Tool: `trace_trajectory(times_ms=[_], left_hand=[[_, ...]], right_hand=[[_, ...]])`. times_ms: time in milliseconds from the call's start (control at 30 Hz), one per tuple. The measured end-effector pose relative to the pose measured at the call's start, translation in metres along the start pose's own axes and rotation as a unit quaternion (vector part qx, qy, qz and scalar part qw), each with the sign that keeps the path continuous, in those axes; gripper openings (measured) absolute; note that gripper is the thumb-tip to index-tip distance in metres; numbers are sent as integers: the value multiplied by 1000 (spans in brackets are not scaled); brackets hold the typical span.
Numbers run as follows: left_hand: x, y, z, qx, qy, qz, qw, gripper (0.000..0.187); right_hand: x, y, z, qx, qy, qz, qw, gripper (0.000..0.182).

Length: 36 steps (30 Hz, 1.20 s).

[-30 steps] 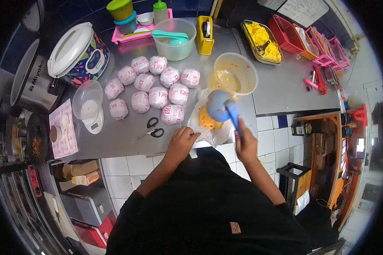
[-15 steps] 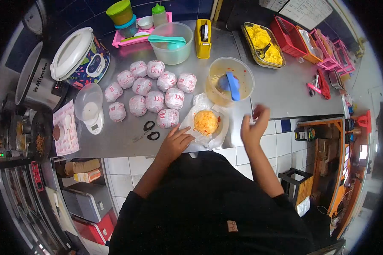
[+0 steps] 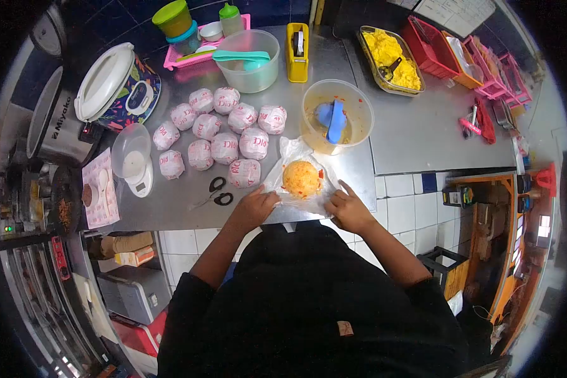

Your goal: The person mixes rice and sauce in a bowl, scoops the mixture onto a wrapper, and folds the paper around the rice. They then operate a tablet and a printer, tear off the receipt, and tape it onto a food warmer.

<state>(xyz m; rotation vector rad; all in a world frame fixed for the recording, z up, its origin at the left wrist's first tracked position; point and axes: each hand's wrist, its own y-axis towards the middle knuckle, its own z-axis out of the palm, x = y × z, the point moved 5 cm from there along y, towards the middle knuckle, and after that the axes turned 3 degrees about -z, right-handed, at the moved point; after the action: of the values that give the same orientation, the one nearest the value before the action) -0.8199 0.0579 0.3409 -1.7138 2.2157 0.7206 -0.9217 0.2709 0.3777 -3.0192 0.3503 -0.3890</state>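
Observation:
An orange-tinted rice mound (image 3: 301, 179) with red bits sits on a sheet of white paper (image 3: 288, 151). My left hand (image 3: 256, 206) pinches the paper's lower left edge. At its lower right edge, my right hand (image 3: 348, 208) has its fingers closed on the paper. Behind the rice stands a clear tub (image 3: 362, 129) holding a blue scoop (image 3: 336, 121). Several wrapped balls printed "RICE" (image 3: 225, 148) are grouped to the left, the closest one just beyond my left hand.
Black scissors (image 3: 219, 191) lie left of my left hand. Farther left are a kitchen scale (image 3: 142, 183) and a rice cooker (image 3: 116, 88). A yellow tape dispenser (image 3: 297, 66), a second tub (image 3: 252, 79) and a tray of yellow food (image 3: 394, 60) stand at the back.
My right hand has come down and left from the air onto the paper's right edge. My left hand has gone from resting on the left edge to pinching it.

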Motion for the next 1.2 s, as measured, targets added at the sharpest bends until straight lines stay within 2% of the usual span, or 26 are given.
trace_trajectory(times_ms=[67,133,233,400,567,633,700,733,833,867,900,967,1033,1067,1100,1133,1167,1200], left_hand=[[-5,-3,-1,-4,15,-3,1000,20],[-14,-7,0,-27,41,-5,999,19],[-30,-17,5,20,78,-44,996,20],[-31,-47,34,13,77,-48,996,21],[-36,-37,12,32,50,-74,996,18],[-29,-30,4,5,10,-104,995,17],[-21,-23,-4,1,-5,-139,990,18],[-15,-19,-6,-4,-19,-171,985,18],[-7,-5,-3,-46,9,-189,981,17],[-5,0,1,-46,8,-189,981,17],[-3,5,3,-47,41,-205,977,16],[-3,13,7,-48,74,-221,971,14],[-12,21,6,-6,191,-240,952,14],[-17,26,4,-7,191,-241,952,14],[-26,30,-4,-75,182,-231,953,15],[-33,30,-12,-144,173,-220,949,15],[-34,28,-11,-144,173,-222,949,15],[-43,29,-9,-136,133,-133,973,16]], right_hand=[[-4,-6,2,23,29,29,999,33],[-12,-17,0,-63,35,53,996,28],[-17,-28,-1,-40,57,83,994,30],[-1,-46,5,20,62,97,993,28],[18,-46,3,-5,65,94,993,23],[11,-39,-4,-42,117,88,988,18],[-9,-37,-9,-70,263,110,956,14],[-16,-33,-12,-58,275,118,952,15],[-35,-27,-2,-49,300,168,938,20],[-34,-25,-5,-129,322,177,921,22],[-32,-21,-2,-128,322,177,921,22],[-33,-16,1,-115,144,218,958,24],[-28,-6,1,-130,119,233,956,19],[-30,-3,6,-114,88,262,954,16],[-29,2,6,-97,56,290,950,17],[-30,8,3,-94,63,304,946,28],[-30,14,-2,-94,63,302,947,28],[-27,21,-14,-150,99,274,945,30]])
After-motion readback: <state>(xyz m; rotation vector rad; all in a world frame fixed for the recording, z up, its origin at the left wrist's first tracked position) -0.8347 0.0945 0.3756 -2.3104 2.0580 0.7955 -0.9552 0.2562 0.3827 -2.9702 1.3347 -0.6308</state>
